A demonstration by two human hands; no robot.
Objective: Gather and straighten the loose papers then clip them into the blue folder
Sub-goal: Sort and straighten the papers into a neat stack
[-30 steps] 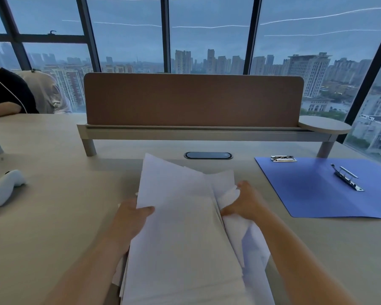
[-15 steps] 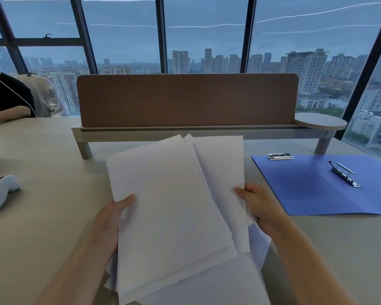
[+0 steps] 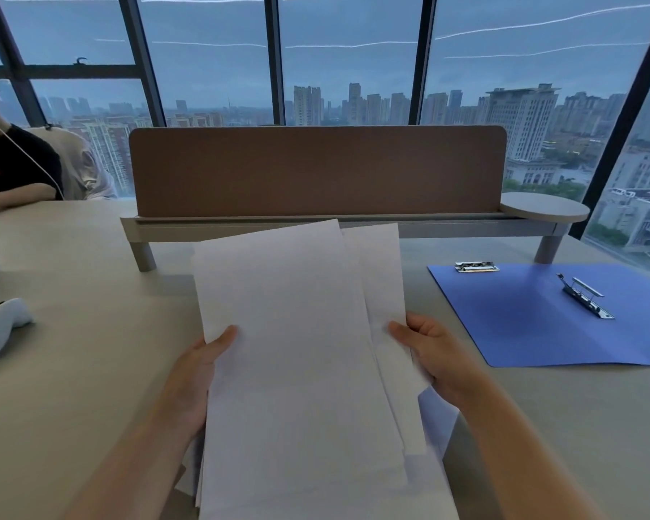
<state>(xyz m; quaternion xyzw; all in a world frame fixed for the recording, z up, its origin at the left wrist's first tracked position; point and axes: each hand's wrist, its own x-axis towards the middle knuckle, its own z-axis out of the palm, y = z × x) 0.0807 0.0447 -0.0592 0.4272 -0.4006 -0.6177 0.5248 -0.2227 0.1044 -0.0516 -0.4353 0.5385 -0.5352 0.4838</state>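
A stack of white papers (image 3: 297,350) is raised off the desk in front of me, its sheets fanned and uneven at the top right. My left hand (image 3: 198,364) grips the stack's left edge with the thumb on top. My right hand (image 3: 434,354) grips the right edge, thumb over the sheets. The blue folder (image 3: 533,328) lies open and flat on the desk to the right. A metal lever clip (image 3: 584,296) sits along its spine fold, and a second metal clip (image 3: 475,266) sits at its far left corner.
A brown divider panel (image 3: 316,170) on a grey rail crosses the desk behind the papers. A white handheld controller (image 3: 1,326) lies at the left edge. Another person (image 3: 12,170) sits at the far left. Windows stand beyond.
Both hands have lifted the papers from the desk and tilted them up toward me. The sheets have drawn closer together into a narrower stack.
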